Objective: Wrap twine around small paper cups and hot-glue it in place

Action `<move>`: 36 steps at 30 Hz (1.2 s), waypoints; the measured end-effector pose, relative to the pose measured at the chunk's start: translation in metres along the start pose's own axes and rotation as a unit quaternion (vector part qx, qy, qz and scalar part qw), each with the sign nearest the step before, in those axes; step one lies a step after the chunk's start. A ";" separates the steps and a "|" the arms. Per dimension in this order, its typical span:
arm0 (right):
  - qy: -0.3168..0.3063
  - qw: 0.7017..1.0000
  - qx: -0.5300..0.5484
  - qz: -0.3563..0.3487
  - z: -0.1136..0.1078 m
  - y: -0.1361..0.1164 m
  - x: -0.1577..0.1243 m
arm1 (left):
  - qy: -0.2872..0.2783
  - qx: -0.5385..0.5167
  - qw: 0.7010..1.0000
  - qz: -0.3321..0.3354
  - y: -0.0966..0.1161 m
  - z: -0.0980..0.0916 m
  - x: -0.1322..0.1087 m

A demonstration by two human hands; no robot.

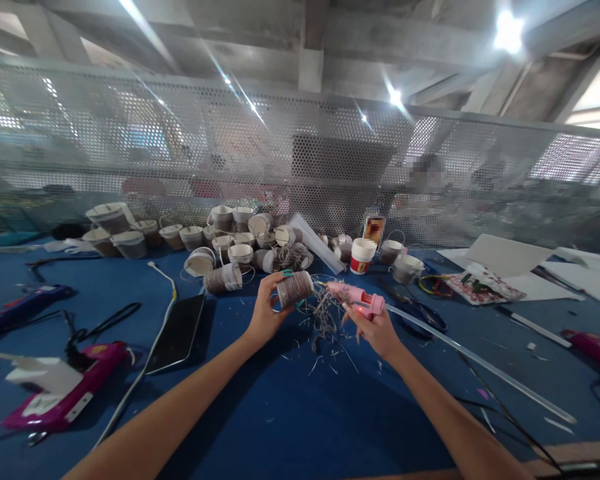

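Observation:
My left hand grips a small cup wrapped in grey-brown yarn, tilted on its side with one end toward the right. My right hand is closed around a pink hot glue gun, with a red light glowing on it. The gun's nozzle points left and sits close to the cup's right end; whether they touch I cannot tell. From the gun's back a long clear glue stick slopes down to the right. Beneath the two lies a tangle of grey yarn scraps on the blue table.
Several yarn-wrapped cups crowd the back, beside a red-and-white paper cup. A phone, a white cable and a purple power strip lie left. Scissors and white card are right; a perforated metal screen stands behind.

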State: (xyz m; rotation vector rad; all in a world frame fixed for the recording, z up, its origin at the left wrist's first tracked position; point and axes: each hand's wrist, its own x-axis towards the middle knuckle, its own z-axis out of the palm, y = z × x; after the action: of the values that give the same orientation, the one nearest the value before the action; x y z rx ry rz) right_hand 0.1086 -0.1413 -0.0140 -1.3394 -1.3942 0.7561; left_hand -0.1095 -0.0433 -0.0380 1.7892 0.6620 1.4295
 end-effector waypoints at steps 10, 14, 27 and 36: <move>0.021 0.884 -0.451 -0.122 -0.056 0.028 0.026 | -0.041 -0.072 0.994 -0.070 -0.004 0.000 0.000; 0.015 0.882 -0.457 -0.113 -0.051 0.038 0.027 | -0.057 -0.123 0.986 -0.096 0.001 0.001 0.000; -0.122 0.992 -0.039 -0.018 0.036 -0.012 0.004 | 0.008 -0.134 0.980 -0.146 0.008 0.003 -0.001; -0.305 0.950 -0.060 0.024 0.009 -0.052 0.044 | 0.015 -0.121 0.982 -0.145 0.005 0.002 0.000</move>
State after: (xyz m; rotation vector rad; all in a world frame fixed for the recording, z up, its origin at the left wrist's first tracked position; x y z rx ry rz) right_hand 0.0894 -0.1072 0.0418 -1.2870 -1.9179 1.2034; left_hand -0.1083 -0.0467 -0.0348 1.4220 0.7014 1.2807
